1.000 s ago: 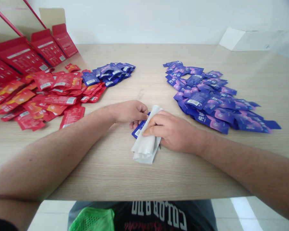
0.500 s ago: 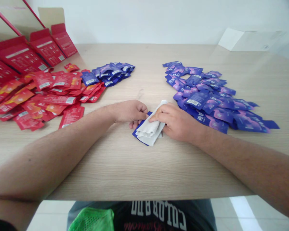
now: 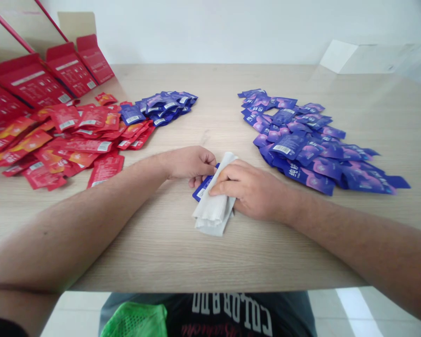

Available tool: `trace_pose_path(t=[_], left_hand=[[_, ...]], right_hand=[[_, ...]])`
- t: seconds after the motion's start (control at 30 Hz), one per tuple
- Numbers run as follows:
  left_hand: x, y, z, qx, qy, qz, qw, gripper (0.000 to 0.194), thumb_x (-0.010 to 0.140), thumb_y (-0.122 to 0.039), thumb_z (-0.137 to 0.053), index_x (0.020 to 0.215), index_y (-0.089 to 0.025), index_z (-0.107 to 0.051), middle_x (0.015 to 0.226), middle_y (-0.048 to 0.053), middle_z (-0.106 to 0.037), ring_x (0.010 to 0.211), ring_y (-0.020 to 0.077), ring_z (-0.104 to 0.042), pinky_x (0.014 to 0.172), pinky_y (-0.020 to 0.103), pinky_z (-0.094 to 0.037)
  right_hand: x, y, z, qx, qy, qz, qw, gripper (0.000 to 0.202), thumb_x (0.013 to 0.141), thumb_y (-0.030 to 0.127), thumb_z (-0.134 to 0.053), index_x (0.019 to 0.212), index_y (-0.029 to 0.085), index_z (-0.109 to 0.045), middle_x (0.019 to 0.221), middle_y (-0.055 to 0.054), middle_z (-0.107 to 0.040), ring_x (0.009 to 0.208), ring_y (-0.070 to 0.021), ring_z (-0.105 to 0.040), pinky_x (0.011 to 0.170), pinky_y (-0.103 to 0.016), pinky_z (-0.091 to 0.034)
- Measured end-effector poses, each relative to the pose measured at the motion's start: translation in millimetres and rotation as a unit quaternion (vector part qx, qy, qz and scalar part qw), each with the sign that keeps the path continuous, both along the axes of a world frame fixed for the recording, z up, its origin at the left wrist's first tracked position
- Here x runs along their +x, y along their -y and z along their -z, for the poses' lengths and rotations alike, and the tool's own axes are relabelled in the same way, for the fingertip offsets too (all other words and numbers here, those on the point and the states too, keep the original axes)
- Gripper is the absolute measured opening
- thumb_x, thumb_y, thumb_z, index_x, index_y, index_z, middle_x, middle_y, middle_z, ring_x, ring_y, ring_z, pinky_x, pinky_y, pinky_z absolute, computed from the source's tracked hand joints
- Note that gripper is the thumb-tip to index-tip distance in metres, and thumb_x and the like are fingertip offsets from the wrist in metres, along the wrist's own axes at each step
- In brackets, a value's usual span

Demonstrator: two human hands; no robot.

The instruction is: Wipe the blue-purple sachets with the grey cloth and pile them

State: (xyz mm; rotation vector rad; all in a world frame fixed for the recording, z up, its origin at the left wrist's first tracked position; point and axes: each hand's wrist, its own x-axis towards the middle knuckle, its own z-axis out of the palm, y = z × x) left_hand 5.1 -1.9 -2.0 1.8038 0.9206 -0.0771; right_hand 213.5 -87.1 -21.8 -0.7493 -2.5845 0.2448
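Note:
My left hand [image 3: 196,164] pinches the upper end of a blue packet [image 3: 201,188] at the middle of the table. A folded white cloth-like piece [image 3: 214,206] lies over the right side of that packet and hides much of it. My right hand [image 3: 254,187] is closed on the white piece, thumb and fingers pressing its middle. The lower end of the white piece fans out in layers toward the table's front edge.
Red packets [image 3: 80,145] are heaped at the left, with blue packets [image 3: 164,106] behind them. Purple-blue packets [image 3: 308,145] spread at the right. Red boxes [image 3: 31,82] stand at the back left, a white box [image 3: 358,58] at the back right.
My right hand and the white piece have shifted toward the front edge and slightly left, uncovering a little of the blue packet's label. My left hand has hardly moved.

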Motion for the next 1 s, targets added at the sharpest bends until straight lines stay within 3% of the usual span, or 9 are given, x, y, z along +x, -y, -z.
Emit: trace_pose_path(t=[0.17,0.33,0.5,0.67,0.87,1.0], left_hand=[[-0.5,-0.8,1.7,-0.010,-0.003,-0.002,1.000,0.007,0.084,-0.025,-0.057,0.080,-0.019,-0.058,0.056,-0.003,-0.064,0.045,0.0087,-0.060,0.048,0.018,-0.045],[-0.6,-0.8,1.7,-0.002,-0.006,0.000,1.000,0.007,0.083,-0.025,-0.058,0.080,-0.019,-0.059,0.056,-0.003,-0.064,0.046,0.0085,-0.060,0.050,0.018,-0.046],[-0.1,-0.4,1.2,-0.003,-0.010,-0.002,1.000,0.009,0.085,-0.026,-0.057,0.081,-0.019,-0.059,0.056,-0.003,-0.065,0.047,0.0103,-0.062,0.047,0.019,-0.045],[-0.3,0.0,0.8,0.012,-0.010,0.002,1.000,0.007,0.084,-0.024,-0.057,0.080,-0.018,-0.060,0.054,-0.003,-0.063,0.046,0.0088,-0.060,0.049,0.018,-0.045],[0.0,0.6,0.9,-0.005,-0.007,-0.014,1.000,0.007,0.082,-0.024,-0.058,0.079,-0.019,-0.060,0.055,-0.003,-0.063,0.046,0.0086,-0.059,0.051,0.019,-0.046],[-0.8,0.2,1.0,0.001,-0.006,-0.016,1.000,0.006,0.081,-0.024,-0.059,0.079,-0.019,-0.061,0.054,-0.004,-0.062,0.046,0.0088,-0.059,0.050,0.019,-0.046]], right_hand=[[2.8,-4.0,1.4,0.004,-0.019,0.054,0.998,0.041,0.078,0.002,-0.058,0.113,0.020,-0.068,0.103,-0.009,-0.064,0.100,-0.0243,-0.056,0.093,-0.042,-0.044],[1.5,-2.8,1.6,0.002,0.000,0.012,1.000,0.034,0.081,0.007,-0.059,0.112,0.019,-0.069,0.106,-0.009,-0.064,0.103,-0.0248,-0.054,0.094,-0.041,-0.044],[2.5,-4.5,1.9,0.006,-0.017,0.068,0.998,0.039,0.079,0.003,-0.058,0.112,0.019,-0.069,0.103,-0.009,-0.064,0.101,-0.0246,-0.055,0.093,-0.042,-0.043],[-0.7,-0.5,0.3,-0.002,-0.002,-0.001,1.000,0.032,0.083,0.008,-0.059,0.112,0.019,-0.069,0.106,-0.009,-0.064,0.104,-0.0243,-0.054,0.095,-0.041,-0.044],[3.1,-6.1,3.7,-0.002,-0.022,0.068,0.997,0.042,0.077,0.001,-0.059,0.113,0.019,-0.069,0.103,-0.009,-0.063,0.102,-0.0245,-0.055,0.094,-0.042,-0.044],[-4.9,1.9,2.9,-0.001,-0.009,0.007,1.000,0.033,0.083,0.008,-0.060,0.112,0.019,-0.069,0.106,-0.009,-0.063,0.104,-0.0242,-0.054,0.096,-0.041,-0.044]])
